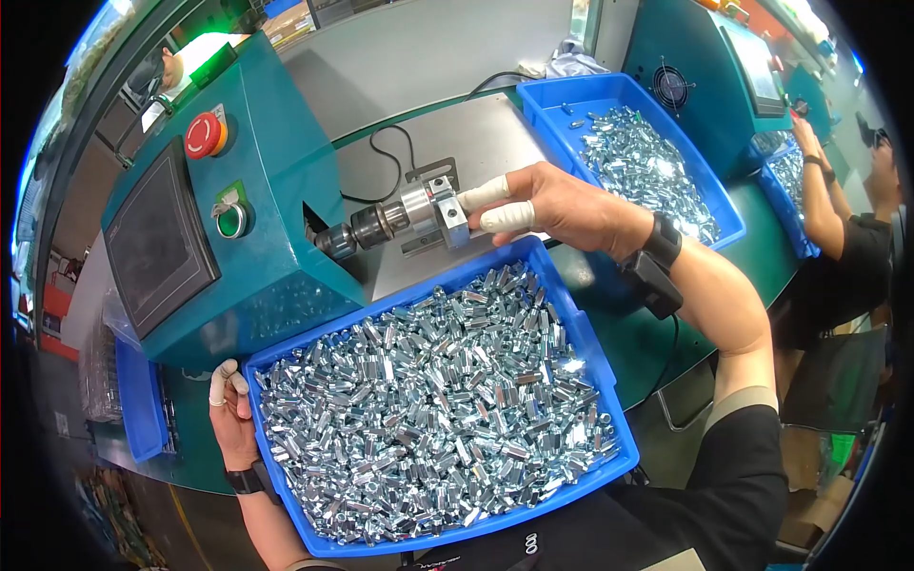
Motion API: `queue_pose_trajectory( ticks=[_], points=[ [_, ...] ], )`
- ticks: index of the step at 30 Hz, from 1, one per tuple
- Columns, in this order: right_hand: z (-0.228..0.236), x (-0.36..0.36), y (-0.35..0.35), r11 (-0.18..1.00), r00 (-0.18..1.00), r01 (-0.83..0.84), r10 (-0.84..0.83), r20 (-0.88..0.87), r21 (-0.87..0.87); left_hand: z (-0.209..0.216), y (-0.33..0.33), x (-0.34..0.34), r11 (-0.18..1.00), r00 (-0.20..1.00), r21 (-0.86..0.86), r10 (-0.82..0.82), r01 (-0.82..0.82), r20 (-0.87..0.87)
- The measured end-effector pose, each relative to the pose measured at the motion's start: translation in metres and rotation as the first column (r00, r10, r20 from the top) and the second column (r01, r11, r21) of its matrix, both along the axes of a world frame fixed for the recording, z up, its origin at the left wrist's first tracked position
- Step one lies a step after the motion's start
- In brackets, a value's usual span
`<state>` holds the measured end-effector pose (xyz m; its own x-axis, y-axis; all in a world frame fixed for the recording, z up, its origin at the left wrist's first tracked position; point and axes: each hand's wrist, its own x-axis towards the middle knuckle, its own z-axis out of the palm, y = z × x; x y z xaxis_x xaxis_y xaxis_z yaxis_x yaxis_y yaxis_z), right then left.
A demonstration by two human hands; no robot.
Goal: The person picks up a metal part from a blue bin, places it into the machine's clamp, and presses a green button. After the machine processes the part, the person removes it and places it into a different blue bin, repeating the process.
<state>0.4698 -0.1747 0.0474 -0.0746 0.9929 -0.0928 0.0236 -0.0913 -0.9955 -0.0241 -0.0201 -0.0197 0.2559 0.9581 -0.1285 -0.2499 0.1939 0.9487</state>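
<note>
My right hand [562,211] reaches to a silver clamping block [451,215] with white finger cots on its fingers. Its fingertips come together at the block's right face, and whatever they pinch there is hidden. Left of the block, a dark metal chuck and shaft [367,226] come out of a green machine [257,190]. My left hand [231,414], also with white finger cots, is closed beside the left rim of a blue tray [612,385]; anything in its fingers is too small to make out. Shiny hexagonal metal sleeves [428,409] fill this tray.
A second blue tray [728,217] with similar metal parts [647,162] stands behind my right arm. The machine carries a dark screen [157,238], a red stop button [204,135] and a green button [229,222]. At the far right a co-worker's arms [821,190] reach into another tray.
</note>
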Motion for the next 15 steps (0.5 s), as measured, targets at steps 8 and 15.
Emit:
queue_pose_trajectory(
  ticks=[8, 15],
  points=[
    [0.0027, -0.0042, -0.0001, 0.994, 0.994, 0.096, -0.098, -0.039, -0.048, -0.0033, 0.0007, -0.0032, 1.0, 1.0, -0.01, 0.002, -0.002, -0.004],
    [0.0027, -0.0034, -0.0012, 0.993, 0.993, 0.102, -0.105, -0.054, -0.057, -0.0026, -0.0003, -0.0034, 1.0, 1.0, -0.018, 0.003, -0.002, 0.01]
  ],
)
